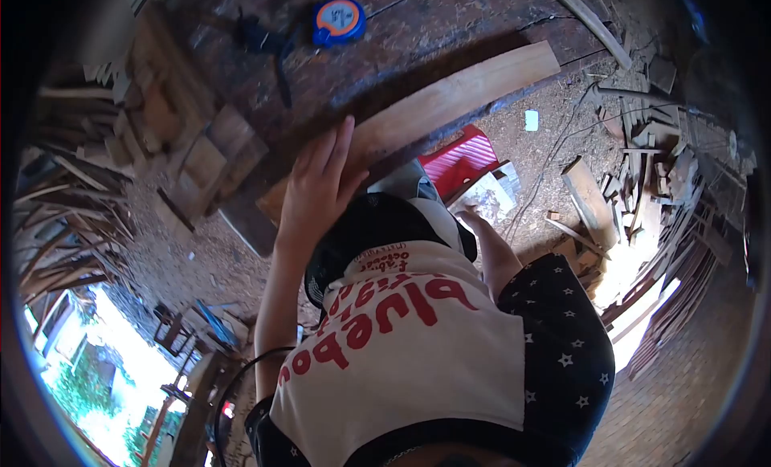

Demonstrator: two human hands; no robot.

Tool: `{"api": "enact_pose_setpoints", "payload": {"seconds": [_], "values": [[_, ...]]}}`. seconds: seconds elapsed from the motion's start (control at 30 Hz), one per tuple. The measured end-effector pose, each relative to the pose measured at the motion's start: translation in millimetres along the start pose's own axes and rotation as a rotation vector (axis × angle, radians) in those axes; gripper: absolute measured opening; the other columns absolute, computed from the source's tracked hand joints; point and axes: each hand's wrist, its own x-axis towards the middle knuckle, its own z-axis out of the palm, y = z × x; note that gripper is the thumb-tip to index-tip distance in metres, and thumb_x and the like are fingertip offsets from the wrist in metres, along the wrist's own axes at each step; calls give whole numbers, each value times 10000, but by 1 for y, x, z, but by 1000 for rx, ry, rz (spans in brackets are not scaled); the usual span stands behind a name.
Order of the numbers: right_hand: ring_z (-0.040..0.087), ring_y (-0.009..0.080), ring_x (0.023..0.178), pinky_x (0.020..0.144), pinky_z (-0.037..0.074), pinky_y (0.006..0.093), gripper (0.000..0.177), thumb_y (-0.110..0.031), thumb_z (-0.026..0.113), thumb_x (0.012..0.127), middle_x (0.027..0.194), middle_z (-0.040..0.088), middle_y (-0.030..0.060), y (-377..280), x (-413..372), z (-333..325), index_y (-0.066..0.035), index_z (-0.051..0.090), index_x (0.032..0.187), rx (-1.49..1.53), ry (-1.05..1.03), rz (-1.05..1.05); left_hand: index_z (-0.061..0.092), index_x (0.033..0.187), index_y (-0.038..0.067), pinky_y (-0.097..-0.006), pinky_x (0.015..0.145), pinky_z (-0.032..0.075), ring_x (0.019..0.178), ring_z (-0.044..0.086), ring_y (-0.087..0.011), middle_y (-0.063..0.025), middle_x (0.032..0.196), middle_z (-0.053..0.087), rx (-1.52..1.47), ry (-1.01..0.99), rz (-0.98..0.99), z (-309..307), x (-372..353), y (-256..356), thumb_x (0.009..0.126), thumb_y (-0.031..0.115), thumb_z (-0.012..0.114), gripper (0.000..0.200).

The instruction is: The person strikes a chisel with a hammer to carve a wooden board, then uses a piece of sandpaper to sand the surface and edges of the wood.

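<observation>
The left hand [317, 186] lies flat on the wood plank [450, 97] with its fingers [325, 150] spread open, likely pressing down so the plank does not slide on the surface [418, 33]. The plank runs on past the fingertips. The right hand [472, 220] is low by the red stool [462, 158]; I cannot tell if its fingers are open.

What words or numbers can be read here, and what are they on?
"bluebo": large red letters, upside down on the white shirt; the rest folds out of sight.
Second red line and small red print on the shirt: too creased to read.
Tape measure label: too small to read.
</observation>
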Motion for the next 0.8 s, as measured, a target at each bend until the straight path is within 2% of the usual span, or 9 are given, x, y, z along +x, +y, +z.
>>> {"api": "enact_pose_setpoints", "payload": {"seconds": [0.23, 0.3, 0.37, 0.43, 0.5, 0.57, 0.63, 0.77, 0.8], "values": [[-89, 439, 1393, 1146, 53, 475, 807, -359, 646, 779, 1498, -21, 320, -1, 10, 13, -128, 275, 1458, -393, 35, 1, 400, 1387, 81, -483, 1018, 368, 1156, 510, -350, -141, 1331, 480, -30, 32, 27, -7, -3, 3, 826, 195, 655, 627], [-266, 475, 1331, 1113, -114, 522, 631, -400, 588, 801, 1480, -182, 304, -9, -5, 20, -178, 453, 1375, -271, 176, -15, 430, 1370, 104, -511, 1038, 353, 1174, 512, -328, -124, 1334, 482, -30, 71, 95, -19, -13, 1, 825, 184, 651, 593], [-289, 486, 1316, 1110, -121, 516, 643, -403, 578, 814, 1473, -235, 283, 25, 55, 9, -178, 422, 1396, -117, 79, -68, 509, 1312, 144, -543, 1069, 298, 1184, 524, -306, -98, 1370, 465, -111, 176, 199, -33, -39, -3, 844, 140, 624, 482], [-16, 441, 1401, 1126, 127, 502, 710, -400, 583, 834, 1501, 10, 319, 3, 20, 7, -129, 329, 1439, -131, 107, -154, 570, 1245, 135, -521, 1084, 289, 1198, 525, -274, -84, 1379, 464, -125, 236, 232, -48, -72, -4, 865, 120, 599, 381], [377, 361, 1311, 1001, 384, 413, 785, -378, 617, 831, 1407, 348, 310, -21, -39, 18, -83, 255, 1461, 370, 155, -284, 576, 1237, 127, -517, 1086, 287, 1220, 507, -268, -81, 1377, 466, -147, 239, 237, -53, -112, -15, 875, 109, 581, 362], [578, 319, 1115, 872, 474, 357, 815, -342, 655, 810, 1248, 551, 254, -40, -101, 65, -63, 249, 1460, 270, 596, -342, 584, 1230, 127, -518, 1095, 270, 1242, 486, -264, -77, 1379, 467, -180, 213, 207, -58, -152, -24, 888, 96, 560, 344], [499, 299, 1203, 964, 404, 358, 760, -363, 614, 843, 1367, 470, 191, -24, -128, 98, -142, 250, 1472, 20, 610, -315, 589, 1229, 124, -469, 1064, 340, 1250, 480, -264, -76, 1386, 464, -129, 237, 179, -63, -190, -35, 898, 95, 553, 334], [467, 288, 1243, 1023, 355, 340, 650, -316, 618, 856, 1404, 442, 153, 38, -176, 161, -73, 378, 1409, 125, 461, -321, 588, 1229, 89, -394, 1038, 374, 1290, 431, -274, -99, 1381, 472, -229, 208, 21, -69, -240, -51, 927, 117, 536, 308], [469, 273, 1245, 1025, 355, 333, 618, -312, 618, 856, 1390, 458, 155, 54, -186, 167, -71, 412, 1387, 133, 465, -308, 594, 1221, 118, -350, 908, 476, 1237, 491, -275, -95, 1383, 466, -189, 216, 32, -68, -246, -55, 935, 113, 523, 295]]}}
